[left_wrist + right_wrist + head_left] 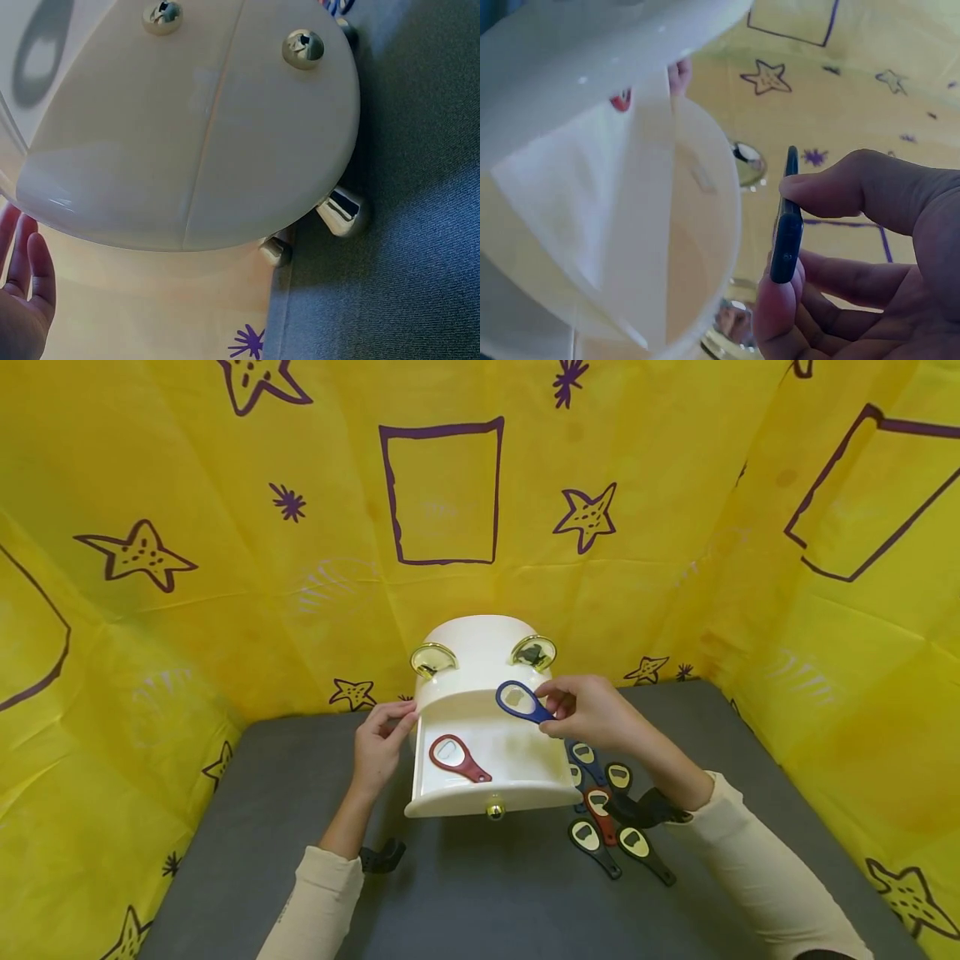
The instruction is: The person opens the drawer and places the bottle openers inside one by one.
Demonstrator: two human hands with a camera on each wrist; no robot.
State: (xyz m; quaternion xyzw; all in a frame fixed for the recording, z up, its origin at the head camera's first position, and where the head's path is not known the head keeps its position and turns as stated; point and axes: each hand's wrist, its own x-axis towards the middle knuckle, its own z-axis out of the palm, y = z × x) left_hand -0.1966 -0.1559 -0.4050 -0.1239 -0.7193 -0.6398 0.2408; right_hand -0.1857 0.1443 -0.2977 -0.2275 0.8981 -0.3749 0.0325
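A blue bottle opener [517,698] with an oval metal plate is pinched between the thumb and fingers of my right hand [596,714], above the pulled-out drawer. In the right wrist view the blue opener [786,244] shows edge-on. The drawer [528,764] belongs to a glossy white rounded cabinet [482,652]. On the drawer's floor, toward the left, lies a red bottle opener [450,752]. My left hand [377,753] touches the cabinet's left side with its fingertips; in the left wrist view its fingers [41,270] look nearly straight.
Right of the drawer, several bottle openers lie on the grey table [465,902], among them a red one [598,803] and a black one [587,837]. Two gold-rimmed round pieces [533,652] stand on the cabinet's top. A gold knob [495,811] sticks out from the drawer front. Yellow cloth [442,493] surrounds the table.
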